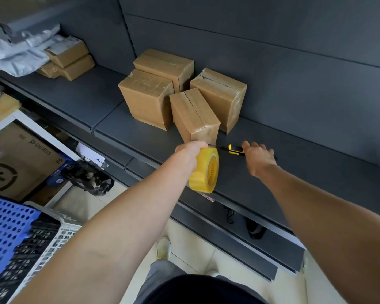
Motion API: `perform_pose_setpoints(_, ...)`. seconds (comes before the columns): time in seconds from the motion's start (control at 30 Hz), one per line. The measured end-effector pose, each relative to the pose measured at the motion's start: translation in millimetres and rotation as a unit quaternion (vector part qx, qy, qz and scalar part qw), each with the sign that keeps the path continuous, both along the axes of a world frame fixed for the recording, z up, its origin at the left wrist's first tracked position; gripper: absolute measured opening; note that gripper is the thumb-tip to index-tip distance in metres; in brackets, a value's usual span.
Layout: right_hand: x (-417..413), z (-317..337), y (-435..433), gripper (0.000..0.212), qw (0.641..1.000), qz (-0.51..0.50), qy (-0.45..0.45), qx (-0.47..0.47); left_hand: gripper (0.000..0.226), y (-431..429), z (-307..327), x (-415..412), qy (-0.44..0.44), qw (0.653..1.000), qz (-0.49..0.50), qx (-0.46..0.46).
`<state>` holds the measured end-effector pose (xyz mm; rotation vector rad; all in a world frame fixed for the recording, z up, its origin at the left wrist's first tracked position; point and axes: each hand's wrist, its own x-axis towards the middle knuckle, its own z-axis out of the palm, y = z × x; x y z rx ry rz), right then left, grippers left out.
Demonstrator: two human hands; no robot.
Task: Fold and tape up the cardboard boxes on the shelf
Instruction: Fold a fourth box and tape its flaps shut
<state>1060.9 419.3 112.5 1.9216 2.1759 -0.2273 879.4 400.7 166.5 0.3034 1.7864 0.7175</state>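
Dark grey metal shelving (294, 148), pale tiled floor (97, 207), blue perforated crate (7, 229) lower left

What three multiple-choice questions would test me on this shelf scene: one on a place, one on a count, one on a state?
1. Where does the yellow-and-black knife lie?
A. On the dark shelf, by the right hand
B. On top of a box
C. In the blue crate

2. How many cardboard boxes stand clustered behind the hands?
A. Two
B. Four
C. Six

3. What is the left hand doing?
A. Lying flat on the shelf
B. Hanging free
C. Gripping the yellow tape roll

Answers: 1 A, the knife rests on the shelf surface in front of the nearest box; 2 B, four boxes stand together there; 3 C, the hand is closed on the roll's top.
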Motion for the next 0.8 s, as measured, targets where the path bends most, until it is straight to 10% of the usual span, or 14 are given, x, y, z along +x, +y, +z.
perform_pose_setpoints(0.27, 24.7, -11.9, -1.9, 0.059, 0.988, -0.110, -0.059, -0.094, 0.046, -3.5, -2.3, 11.3, -0.034, 0.994, -0.103, -0.009)
perform_pose_setpoints(0.57, 26.1, 1.1, 0.7, 0.040, 0.988, -0.141, 0.068, 0.002, 0.005, 1.4, -4.2, 33.8, -0.048, 0.980, -0.185, 0.048)
perform_pose_setpoints(0.7, 19.1, 31.6, 8.4, 0.022, 0.888, -0.268, 0.369, -0.053, 0.004, 5.8, -3.2, 44.3, -0.040, 0.978, -0.195, 0.060)
perform_pose_setpoints(0.8, 23.6, 50.0, 0.3, 0.038, 0.822, -0.346, 0.419, -0.170, 0.004, 9.5, -0.8, 55.3, -0.036, 0.973, -0.210, 0.085)
